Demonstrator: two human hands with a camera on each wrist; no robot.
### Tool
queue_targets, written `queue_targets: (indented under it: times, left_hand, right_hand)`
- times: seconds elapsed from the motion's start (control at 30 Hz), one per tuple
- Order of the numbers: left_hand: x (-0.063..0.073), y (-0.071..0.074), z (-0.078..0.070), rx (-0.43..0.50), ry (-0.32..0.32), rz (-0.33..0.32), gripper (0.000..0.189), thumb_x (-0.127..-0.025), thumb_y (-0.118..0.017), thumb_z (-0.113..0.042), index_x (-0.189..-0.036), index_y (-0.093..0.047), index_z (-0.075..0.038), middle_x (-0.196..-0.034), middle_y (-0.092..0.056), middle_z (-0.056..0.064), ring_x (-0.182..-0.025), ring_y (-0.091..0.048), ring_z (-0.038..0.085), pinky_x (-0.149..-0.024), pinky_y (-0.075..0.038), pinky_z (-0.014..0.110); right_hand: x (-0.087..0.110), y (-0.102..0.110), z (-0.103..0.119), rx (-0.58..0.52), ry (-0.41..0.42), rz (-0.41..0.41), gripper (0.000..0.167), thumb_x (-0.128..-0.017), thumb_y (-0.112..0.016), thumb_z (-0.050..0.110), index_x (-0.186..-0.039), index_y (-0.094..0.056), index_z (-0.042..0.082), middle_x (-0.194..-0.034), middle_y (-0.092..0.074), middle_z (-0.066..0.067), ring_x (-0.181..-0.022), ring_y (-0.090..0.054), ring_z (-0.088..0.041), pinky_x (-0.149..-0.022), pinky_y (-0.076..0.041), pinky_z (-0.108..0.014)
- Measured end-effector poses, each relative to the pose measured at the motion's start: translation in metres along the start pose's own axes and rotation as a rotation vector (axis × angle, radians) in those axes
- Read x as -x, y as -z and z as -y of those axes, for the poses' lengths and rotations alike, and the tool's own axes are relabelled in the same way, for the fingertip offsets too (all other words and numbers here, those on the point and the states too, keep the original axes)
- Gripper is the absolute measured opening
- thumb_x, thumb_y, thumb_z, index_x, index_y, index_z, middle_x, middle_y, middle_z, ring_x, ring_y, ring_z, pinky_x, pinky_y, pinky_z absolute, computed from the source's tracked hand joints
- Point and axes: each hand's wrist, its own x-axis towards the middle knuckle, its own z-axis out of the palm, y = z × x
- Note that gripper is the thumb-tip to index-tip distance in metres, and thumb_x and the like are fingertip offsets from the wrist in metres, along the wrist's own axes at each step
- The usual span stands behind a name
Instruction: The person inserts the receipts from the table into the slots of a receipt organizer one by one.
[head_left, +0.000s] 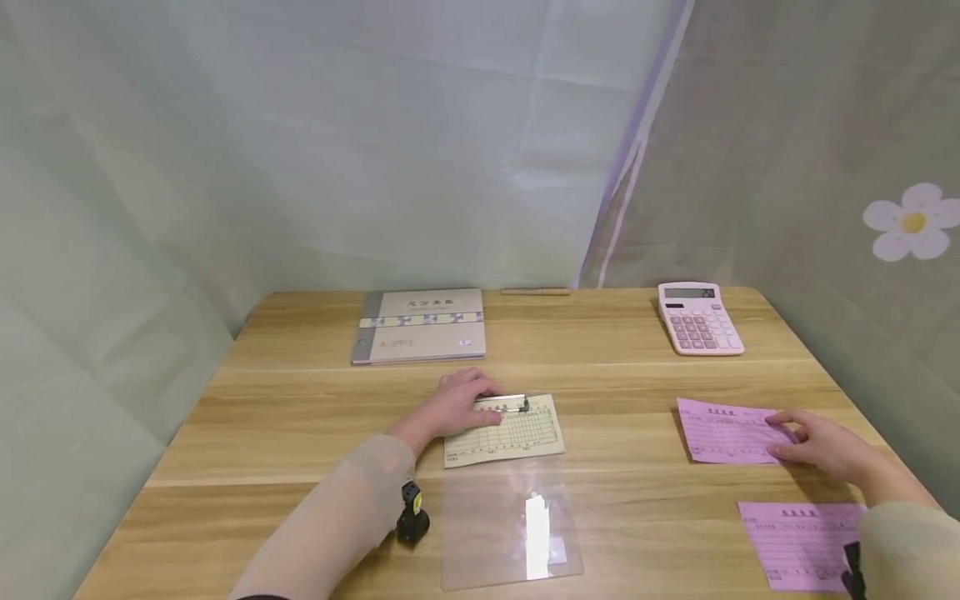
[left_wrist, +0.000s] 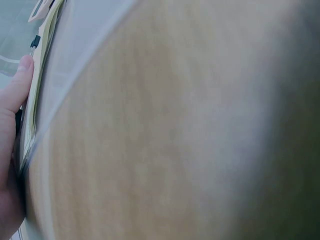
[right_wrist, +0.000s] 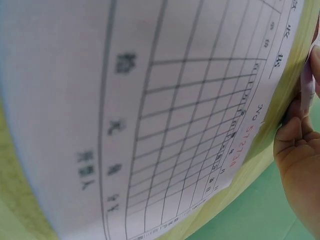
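A transparent clipboard (head_left: 510, 521) lies at the front middle of the table, a pale yellow receipt form (head_left: 517, 437) under its metal clip (head_left: 504, 403). My left hand (head_left: 465, 404) grips the clipboard's upper left by the clip, thumb over the form; in the left wrist view, that thumb (left_wrist: 20, 82) lies along the edge of the papers. Over on the right, my right hand (head_left: 813, 442) pinches the right edge of a pink receipt form (head_left: 723, 433) between thumb and fingers. Nearer to me, a second pink form (head_left: 802, 542) is partly covered by the right sleeve.
A grey-white account book (head_left: 431, 325) lies at the back left, and a slim beige pen (head_left: 536, 291) lies along the back edge. Toward the back right sits a pink calculator (head_left: 699, 318). Hanging cloth (head_left: 450, 150) surrounds the wooden table (head_left: 300, 400).
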Motion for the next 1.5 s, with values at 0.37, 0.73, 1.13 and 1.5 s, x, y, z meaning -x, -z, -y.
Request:
queue_targets:
  times: [0.37, 0.73, 1.13, 1.5]
  left_hand:
    - [0.000, 0.000, -0.001, -0.007, 0.010, 0.016, 0.047, -0.083, -0.065, -0.048, -0.119, -0.060, -0.019, -0.116, -0.052, -0.003, -0.112, -0.046, 0.018, -0.095, -0.027, 0.039]
    - [0.000, 0.000, 0.000, -0.012, 0.007, 0.010, 0.048, -0.083, -0.065, -0.049, -0.120, -0.060, -0.018, -0.118, -0.053, -0.002, -0.113, -0.046, 0.019, -0.095, -0.028, 0.039]
    - [0.001, 0.000, 0.000, 0.000, -0.002, -0.001, 0.045, -0.083, -0.066, -0.047, -0.118, -0.061, -0.019, -0.116, -0.053, -0.002, -0.111, -0.047, 0.020, -0.093, -0.028, 0.041]
    - [0.001, 0.002, -0.002, -0.001, 0.018, 0.013, 0.045, -0.083, -0.066, -0.047, -0.118, -0.060, -0.019, -0.115, -0.053, -0.003, -0.111, -0.047, 0.019, -0.094, -0.028, 0.041]
  right_hand:
    - [0.000, -0.004, 0.003, -0.062, 0.003, -0.042, 0.066, -0.085, -0.066, 0.041, -0.127, -0.047, -0.006, -0.097, -0.054, -0.020, -0.089, -0.050, -0.034, -0.074, -0.037, -0.044]
    - [-0.005, -0.006, 0.020, -0.137, 0.052, -0.116, 0.061, -0.089, -0.061, 0.040, -0.130, -0.048, -0.004, -0.125, -0.045, -0.036, -0.109, -0.045, -0.049, -0.084, -0.034, -0.057]
    - [-0.020, -0.008, 0.042, -0.250, 0.044, -0.124, 0.061, -0.092, -0.056, 0.044, -0.134, -0.046, 0.001, -0.113, -0.052, -0.017, -0.088, -0.049, -0.016, -0.068, -0.043, -0.025]
    - [-0.030, -0.006, 0.068, -0.557, 0.143, -0.161, 0.054, -0.094, -0.058, 0.027, -0.135, -0.042, -0.005, -0.093, -0.053, -0.003, -0.077, -0.053, -0.006, -0.067, -0.048, -0.023]
